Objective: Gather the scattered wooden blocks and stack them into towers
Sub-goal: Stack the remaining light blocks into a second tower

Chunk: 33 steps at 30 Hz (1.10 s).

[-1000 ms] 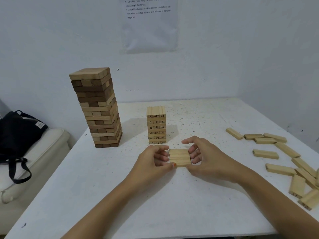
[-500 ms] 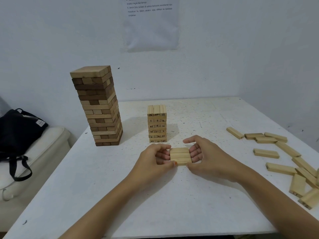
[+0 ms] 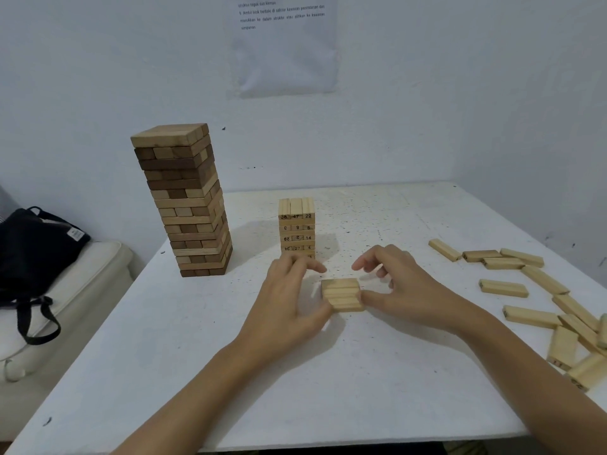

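Head cam: I've got a flat row of three blocks lying on the white table, right between both hands. The right hand has its thumb pushed against the row's right end, with the other fingers spread and lifted off. The left hand is blurry, fingers loosely curled above the left end, thumb at the near corner, not clamping anything. The small numbered tower sits just behind, the tall two-tone tower to its left. Loose blocks are scattered far right.

Three pale blocks (side by side, flat) lie before the numbered tower.
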Each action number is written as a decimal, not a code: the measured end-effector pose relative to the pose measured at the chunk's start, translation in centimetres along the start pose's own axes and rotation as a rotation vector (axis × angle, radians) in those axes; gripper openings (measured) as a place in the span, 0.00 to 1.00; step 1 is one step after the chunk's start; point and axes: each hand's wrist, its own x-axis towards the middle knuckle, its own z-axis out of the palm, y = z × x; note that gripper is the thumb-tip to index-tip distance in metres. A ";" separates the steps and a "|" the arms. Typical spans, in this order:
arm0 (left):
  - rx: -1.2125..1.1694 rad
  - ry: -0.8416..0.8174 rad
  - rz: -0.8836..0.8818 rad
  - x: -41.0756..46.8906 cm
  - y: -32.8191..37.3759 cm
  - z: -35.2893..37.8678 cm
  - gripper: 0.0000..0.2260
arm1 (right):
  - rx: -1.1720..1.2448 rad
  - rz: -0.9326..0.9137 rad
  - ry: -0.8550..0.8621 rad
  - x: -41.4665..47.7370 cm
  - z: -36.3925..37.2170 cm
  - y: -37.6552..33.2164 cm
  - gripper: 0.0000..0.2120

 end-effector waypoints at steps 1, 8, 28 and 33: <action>0.036 -0.031 0.030 0.0 0.0 0.0 0.19 | -0.030 -0.033 -0.004 0.0 0.0 0.0 0.14; 0.106 -0.141 0.037 -0.2 -0.1 0.3 0.14 | -0.213 -0.141 -0.082 -0.4 0.1 -0.2 0.09; -0.231 0.071 0.069 0.5 0.7 -2.8 0.09 | 0.251 -0.188 0.057 -0.5 -2.0 -1.4 0.15; -0.440 0.179 0.039 1.6 0.9 -3.7 0.13 | 0.427 -0.229 0.139 1.0 -2.5 -2.6 0.13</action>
